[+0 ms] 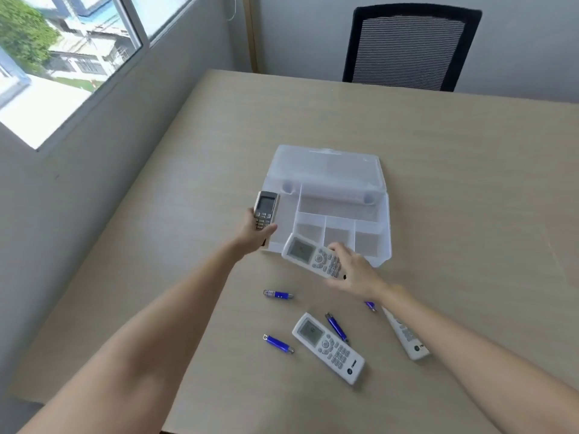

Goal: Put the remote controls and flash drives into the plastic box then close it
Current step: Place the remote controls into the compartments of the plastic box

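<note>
A clear plastic box (386, 242) lies open mid-table, its lid (326, 166) folded back and its compartments bare. My left hand (254, 232) grips a small silver remote (265, 209) just left of the box. My right hand (352, 270) holds a white remote (308, 252) over the box's near edge. A second white remote (329, 347) rests on the table near me. A third white remote (407, 338) is partly hidden under my right forearm. Several blue flash drives lie loose: one (278, 294) near the box, another (279, 343) closer to me, a third (336, 327) beside the second remote.
The beige table (470, 183) stretches to the right and far side. A black mesh office chair (410, 47) stands at the far edge. A wall with a window (62, 57) runs along the left.
</note>
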